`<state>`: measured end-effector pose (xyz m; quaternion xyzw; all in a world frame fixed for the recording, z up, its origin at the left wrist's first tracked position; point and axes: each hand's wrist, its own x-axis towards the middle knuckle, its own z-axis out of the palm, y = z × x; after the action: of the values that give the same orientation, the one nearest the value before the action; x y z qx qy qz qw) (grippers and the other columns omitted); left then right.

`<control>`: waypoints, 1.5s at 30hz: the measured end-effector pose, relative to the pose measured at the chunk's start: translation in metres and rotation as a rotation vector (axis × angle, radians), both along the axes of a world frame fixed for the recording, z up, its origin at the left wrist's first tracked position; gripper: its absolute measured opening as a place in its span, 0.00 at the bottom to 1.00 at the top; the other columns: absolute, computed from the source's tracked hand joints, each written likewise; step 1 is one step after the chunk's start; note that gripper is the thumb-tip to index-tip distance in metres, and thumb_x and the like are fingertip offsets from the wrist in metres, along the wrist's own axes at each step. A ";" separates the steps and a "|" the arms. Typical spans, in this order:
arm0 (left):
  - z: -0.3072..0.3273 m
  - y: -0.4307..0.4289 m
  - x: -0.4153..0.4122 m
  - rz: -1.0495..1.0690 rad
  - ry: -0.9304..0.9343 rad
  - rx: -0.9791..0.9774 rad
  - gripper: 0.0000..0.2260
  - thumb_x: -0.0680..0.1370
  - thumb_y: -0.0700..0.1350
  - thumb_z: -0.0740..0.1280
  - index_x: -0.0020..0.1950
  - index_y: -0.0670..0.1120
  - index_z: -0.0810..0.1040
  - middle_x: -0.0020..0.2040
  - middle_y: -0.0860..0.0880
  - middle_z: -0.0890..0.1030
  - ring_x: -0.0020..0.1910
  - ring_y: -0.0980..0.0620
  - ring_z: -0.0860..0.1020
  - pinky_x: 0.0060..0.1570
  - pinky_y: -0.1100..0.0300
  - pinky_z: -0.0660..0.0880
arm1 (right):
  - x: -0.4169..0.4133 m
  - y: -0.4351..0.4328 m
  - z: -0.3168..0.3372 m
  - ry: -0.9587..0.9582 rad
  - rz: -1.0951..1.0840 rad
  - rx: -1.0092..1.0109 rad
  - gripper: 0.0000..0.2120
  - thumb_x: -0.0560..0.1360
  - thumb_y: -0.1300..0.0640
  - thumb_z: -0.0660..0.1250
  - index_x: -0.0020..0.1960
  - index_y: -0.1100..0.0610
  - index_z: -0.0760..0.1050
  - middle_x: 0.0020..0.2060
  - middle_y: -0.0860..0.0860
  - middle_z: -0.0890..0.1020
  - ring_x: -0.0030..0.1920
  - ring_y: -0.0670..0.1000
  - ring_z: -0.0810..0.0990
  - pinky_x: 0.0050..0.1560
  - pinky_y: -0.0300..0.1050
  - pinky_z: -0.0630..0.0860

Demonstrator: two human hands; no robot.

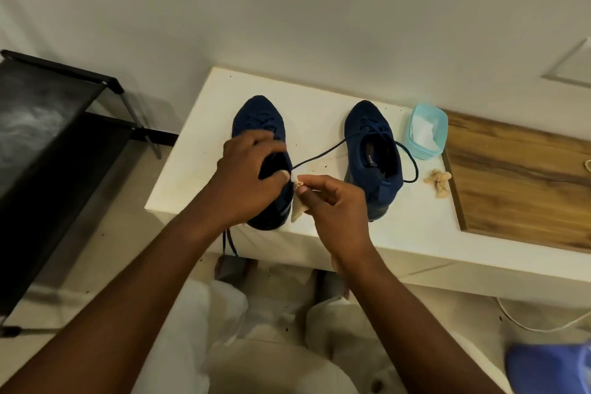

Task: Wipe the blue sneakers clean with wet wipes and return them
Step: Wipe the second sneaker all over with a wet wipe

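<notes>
1. The right hand (332, 201) pinches a soiled wipe (299, 208) between thumb and forefinger. The left hand (249, 176) curls its fingers over the collar of the first sneaker (259, 115), steadying it on the white table (198, 169).
2. Wiping seems to be in hand; next the wipe should rub firmly along this sneaker's inner side.
3. The second sneaker (374, 150) stands near, and its loose lace (319, 155) reaches the pinch and may snag.
4. Farther right are a tub (427, 131) of wipes and a used wipe (438, 182); a black rack (48, 125) stands left.
</notes>
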<state>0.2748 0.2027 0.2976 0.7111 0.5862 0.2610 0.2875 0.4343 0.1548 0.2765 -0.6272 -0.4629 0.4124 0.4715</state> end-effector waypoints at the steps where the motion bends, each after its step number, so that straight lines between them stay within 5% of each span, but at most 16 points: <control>1: 0.007 -0.004 -0.005 -0.075 0.127 0.066 0.20 0.78 0.50 0.68 0.71 0.56 0.74 0.76 0.54 0.64 0.76 0.50 0.58 0.75 0.47 0.57 | 0.000 -0.001 0.003 -0.078 0.014 0.045 0.07 0.77 0.59 0.71 0.53 0.52 0.84 0.46 0.45 0.86 0.47 0.43 0.83 0.47 0.33 0.79; 4: 0.024 -0.006 -0.015 -0.295 0.428 -0.004 0.22 0.74 0.60 0.60 0.66 0.58 0.76 0.66 0.57 0.75 0.69 0.51 0.69 0.70 0.45 0.56 | -0.001 0.001 0.003 -0.223 0.021 0.116 0.07 0.77 0.58 0.70 0.54 0.53 0.84 0.48 0.45 0.85 0.48 0.42 0.82 0.46 0.28 0.76; 6: 0.021 -0.010 -0.010 -0.389 0.600 -0.152 0.21 0.72 0.65 0.65 0.61 0.58 0.75 0.56 0.58 0.78 0.61 0.54 0.74 0.71 0.43 0.53 | 0.000 0.001 0.001 -0.197 0.006 0.114 0.06 0.77 0.59 0.70 0.52 0.54 0.84 0.45 0.45 0.85 0.46 0.41 0.82 0.47 0.29 0.76; 8: 0.005 -0.010 -0.004 -0.374 0.629 -0.064 0.14 0.74 0.60 0.68 0.56 0.56 0.75 0.49 0.58 0.79 0.57 0.54 0.76 0.71 0.47 0.51 | -0.001 0.001 0.000 -0.123 -0.018 0.077 0.06 0.77 0.61 0.70 0.51 0.54 0.84 0.44 0.45 0.85 0.45 0.42 0.82 0.48 0.33 0.78; 10: -0.007 -0.008 0.001 -0.304 0.498 0.107 0.06 0.77 0.55 0.65 0.49 0.54 0.77 0.40 0.56 0.78 0.47 0.53 0.78 0.68 0.51 0.61 | -0.001 0.004 0.002 -0.070 -0.046 0.052 0.06 0.77 0.61 0.70 0.52 0.55 0.83 0.44 0.46 0.85 0.45 0.43 0.83 0.48 0.37 0.80; 12: -0.008 -0.009 0.009 -0.201 0.274 0.129 0.09 0.79 0.54 0.65 0.44 0.51 0.78 0.35 0.54 0.78 0.38 0.53 0.77 0.52 0.50 0.76 | 0.001 0.010 0.005 -0.061 -0.080 0.058 0.07 0.78 0.61 0.69 0.54 0.56 0.83 0.46 0.48 0.85 0.46 0.44 0.83 0.48 0.37 0.80; 15: -0.002 -0.008 0.023 -0.041 0.017 0.027 0.15 0.82 0.57 0.63 0.41 0.49 0.79 0.33 0.51 0.79 0.34 0.51 0.79 0.38 0.51 0.76 | 0.002 0.012 0.007 -0.169 -0.085 0.153 0.08 0.78 0.61 0.68 0.56 0.55 0.83 0.48 0.48 0.84 0.47 0.43 0.82 0.46 0.29 0.76; 21: 0.007 -0.004 0.033 0.101 -0.441 -0.265 0.15 0.84 0.52 0.61 0.51 0.44 0.83 0.48 0.45 0.85 0.50 0.49 0.82 0.53 0.54 0.77 | -0.001 -0.001 0.000 -0.458 0.003 0.344 0.08 0.75 0.65 0.70 0.50 0.55 0.83 0.44 0.47 0.82 0.44 0.43 0.78 0.48 0.30 0.74; 28: -0.003 -0.009 0.047 0.059 -0.520 -0.383 0.13 0.85 0.52 0.60 0.51 0.54 0.84 0.48 0.54 0.85 0.51 0.58 0.82 0.49 0.65 0.74 | -0.005 0.020 -0.005 -0.059 -0.293 0.208 0.07 0.78 0.61 0.68 0.52 0.53 0.82 0.47 0.47 0.82 0.49 0.42 0.81 0.51 0.38 0.80; 31: -0.004 -0.005 0.058 -0.054 -0.449 -0.346 0.12 0.84 0.54 0.60 0.54 0.55 0.83 0.49 0.54 0.84 0.50 0.59 0.81 0.50 0.64 0.76 | -0.004 0.018 -0.013 0.041 -0.375 0.177 0.07 0.78 0.63 0.67 0.52 0.53 0.81 0.47 0.49 0.83 0.49 0.45 0.82 0.50 0.43 0.82; 35: -0.006 0.005 0.062 -0.131 -0.209 -0.238 0.14 0.83 0.54 0.61 0.56 0.48 0.82 0.48 0.48 0.84 0.49 0.51 0.82 0.56 0.45 0.79 | 0.022 0.046 0.008 0.250 -0.498 0.166 0.06 0.74 0.65 0.72 0.50 0.58 0.82 0.44 0.51 0.85 0.46 0.48 0.84 0.49 0.41 0.80; 41: -0.006 0.003 0.064 -0.311 0.100 -0.195 0.06 0.79 0.48 0.67 0.52 0.48 0.80 0.43 0.49 0.82 0.42 0.49 0.81 0.45 0.51 0.79 | 0.015 0.047 0.008 0.351 -0.489 0.095 0.04 0.78 0.60 0.69 0.51 0.58 0.81 0.44 0.52 0.86 0.46 0.49 0.85 0.50 0.45 0.81; 45: -0.008 -0.001 0.070 -0.203 0.166 -0.062 0.06 0.80 0.46 0.65 0.51 0.48 0.81 0.41 0.48 0.82 0.37 0.50 0.79 0.42 0.53 0.78 | 0.000 0.020 0.001 0.145 -0.291 0.054 0.10 0.82 0.56 0.61 0.57 0.50 0.81 0.52 0.47 0.83 0.55 0.45 0.81 0.60 0.47 0.78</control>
<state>0.3448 0.2015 0.2898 0.7767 0.5407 0.1526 0.2847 0.4348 0.1745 0.2778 -0.6434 -0.3429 0.3710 0.5752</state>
